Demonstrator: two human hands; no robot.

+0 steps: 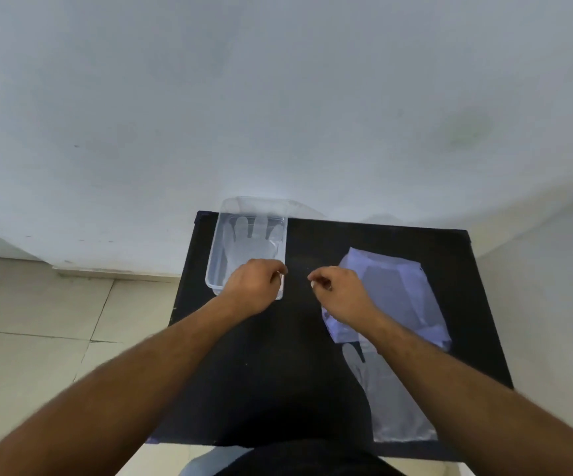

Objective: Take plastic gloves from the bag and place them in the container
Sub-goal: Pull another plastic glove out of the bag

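Observation:
A clear plastic container (217,249) stands at the far left of the black table (278,372), with a see-through glove (254,238) lying flat in it, fingers pointing away from me. My left hand (254,286) hovers over the container's near end, fingers curled, and I cannot tell whether it pinches the glove's cuff. My right hand (340,290) is just right of the container, fingers loosely curled with nothing visible in them. The bluish plastic bag (398,286) lies to the right, partly under my right wrist. Another glove (391,400) lies on the table below the bag.
The table backs onto a pale wall (278,97). Beige floor tiles (37,321) show on the left and a strip of floor on the right. My dark-clothed body (295,458) is at the table's near edge.

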